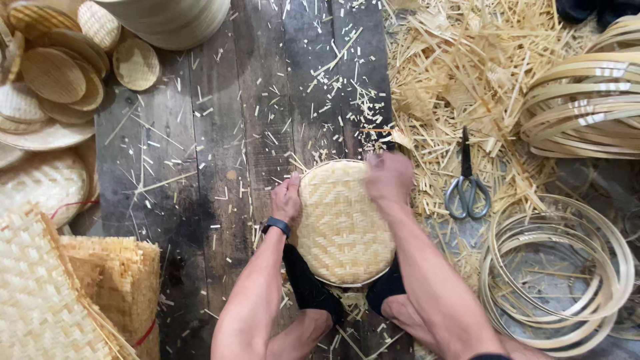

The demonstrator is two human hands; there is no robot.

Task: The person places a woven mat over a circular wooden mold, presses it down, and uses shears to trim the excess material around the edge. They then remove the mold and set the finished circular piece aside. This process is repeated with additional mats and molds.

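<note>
The person is sitting low over a dark, worn plank floor [200, 173], and the boards are lying littered with pale bamboo chips and splinters. Between the knees a round woven bamboo tray [343, 223] is resting, propped against the black-socked feet [313, 293]. The left hand [287, 199], with a dark watch [276, 227] on the wrist, is curling over the tray's left rim and gripping it. The right hand [389, 177] is pressing on the upper right rim; it is blurred, so I cannot tell how firmly the fingers are closing there.

To the right a thick heap of bamboo offcuts [460, 80] is covering the floor, and a pair of black-bladed scissors [467, 190] with grey handles is lying on its edge, near the right hand but apart from it. Beyond that, coils of thin bamboo hoops [587, 107] are stacking up at the far right, and another bundle of hoops [557, 273] is lying flat lower down.

On the left, finished round woven discs [57, 73] are piling up in the top corner, and folded sheets of woven matting [80, 293] are sitting at the bottom left. A large pale cylinder [173, 20] is standing at the top edge.
</note>
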